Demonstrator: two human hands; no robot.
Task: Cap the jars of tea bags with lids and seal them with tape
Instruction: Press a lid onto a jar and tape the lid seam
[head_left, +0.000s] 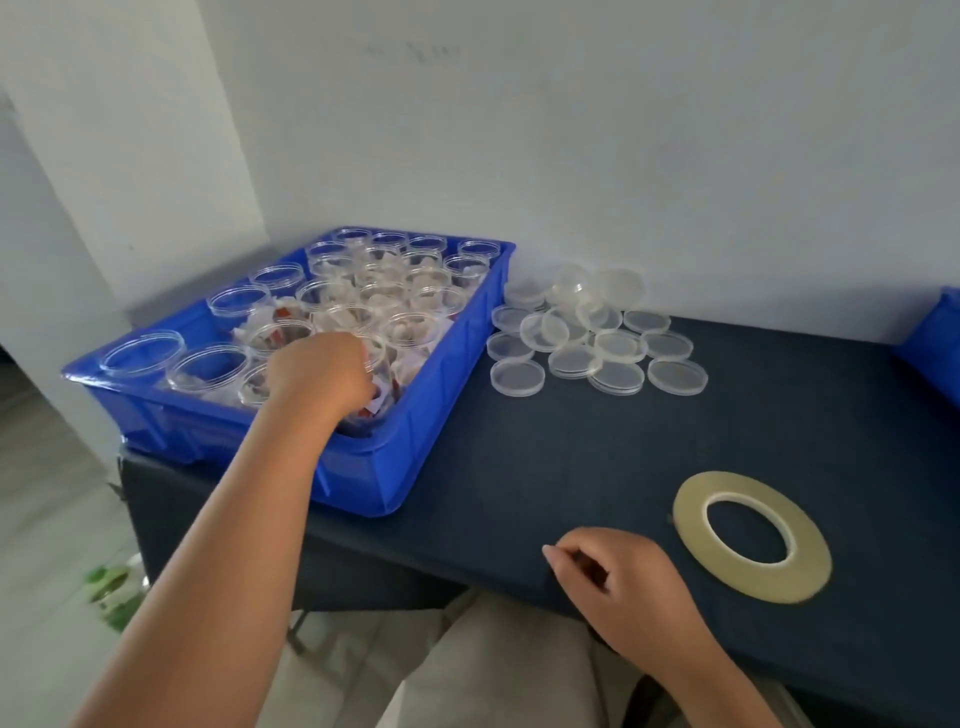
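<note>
Reaching into the blue crate (441, 415), your left hand (317, 374) grips a jar (378, 358). Your right hand (623, 587) rests loosely curled, empty, beside the tape roll (750, 535).

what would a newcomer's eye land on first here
The blue crate packed with clear jars at the left of the table, where the left hand grips a jar. Right of it, a heap of clear lids by the wall, and a tape roll lying flat near the right hand.
</note>
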